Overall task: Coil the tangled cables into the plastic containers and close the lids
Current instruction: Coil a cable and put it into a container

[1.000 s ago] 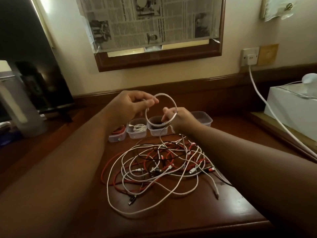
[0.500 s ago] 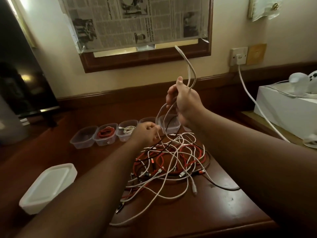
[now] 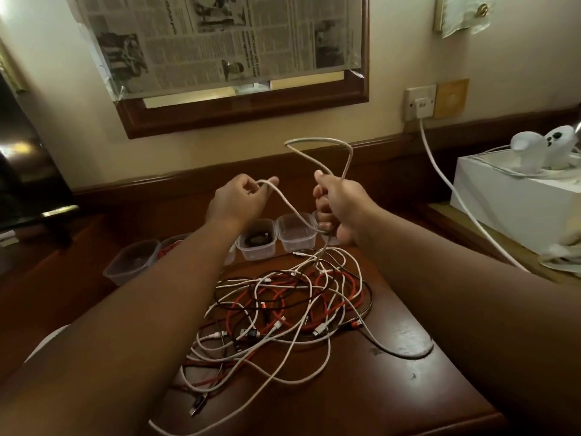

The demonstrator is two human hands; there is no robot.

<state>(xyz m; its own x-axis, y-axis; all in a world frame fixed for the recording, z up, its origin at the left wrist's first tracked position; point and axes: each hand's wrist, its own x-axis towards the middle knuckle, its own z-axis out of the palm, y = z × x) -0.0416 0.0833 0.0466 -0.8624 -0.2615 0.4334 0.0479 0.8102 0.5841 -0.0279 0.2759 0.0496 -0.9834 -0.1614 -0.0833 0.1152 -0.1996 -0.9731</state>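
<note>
On the wooden table (image 3: 393, 366), a cable tangle (image 3: 283, 313) lies mid-surface; plastic containers (image 3: 295, 236) line its far edge; above them, left hand (image 3: 239, 201) pinches and right hand (image 3: 338, 204) grips a white cable (image 3: 290, 204)

I cannot read any text from here. The newspaper (image 3: 220, 42) taped over the wooden frame on the wall has printed columns and headlines, but all of it is too blurred.
</note>
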